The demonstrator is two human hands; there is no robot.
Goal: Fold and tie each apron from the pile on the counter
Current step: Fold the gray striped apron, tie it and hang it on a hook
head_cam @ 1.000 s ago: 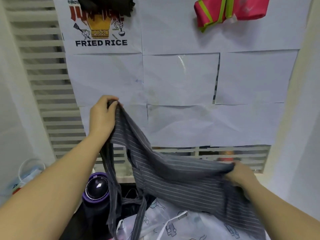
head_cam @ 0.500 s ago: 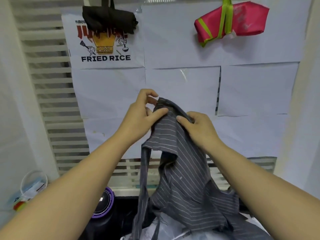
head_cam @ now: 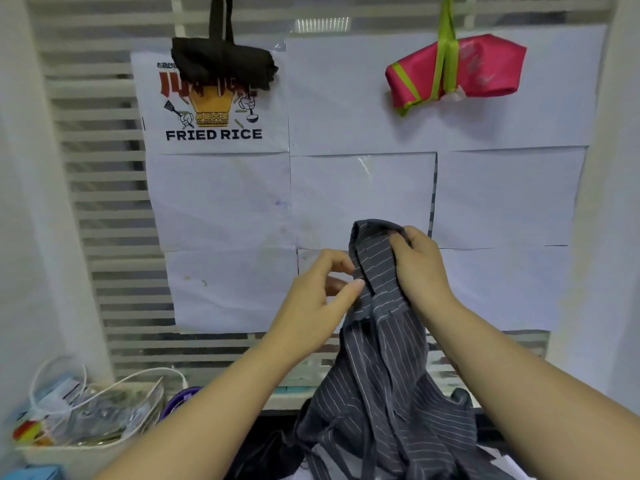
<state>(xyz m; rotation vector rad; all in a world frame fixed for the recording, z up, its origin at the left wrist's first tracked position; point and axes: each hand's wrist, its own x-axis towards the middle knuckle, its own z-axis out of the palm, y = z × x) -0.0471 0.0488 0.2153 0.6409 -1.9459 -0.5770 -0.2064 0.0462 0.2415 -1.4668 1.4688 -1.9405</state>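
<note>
A dark grey pinstriped apron (head_cam: pixel 381 375) hangs up in front of me, its lower part and straps trailing onto the pile on the counter. My right hand (head_cam: pixel 419 271) grips the bunched top of the apron, fingers curled round the cloth. My left hand (head_cam: pixel 318 299) is just left of it, a little lower. Its thumb tip touches the apron's left edge, and its fingers are loosely curled and off the cloth.
A folded black apron (head_cam: pixel 221 64) and a folded pink apron with green straps (head_cam: pixel 460 71) hang on the papered wall. A clear tub of cables and packets (head_cam: pixel 90 414) stands at the left, with a purple object (head_cam: pixel 180 400) beside it.
My left hand has let go of the apron's top and dropped lower, to the left edge. My right hand has taken over the top and holds it a little lower than before.
</note>
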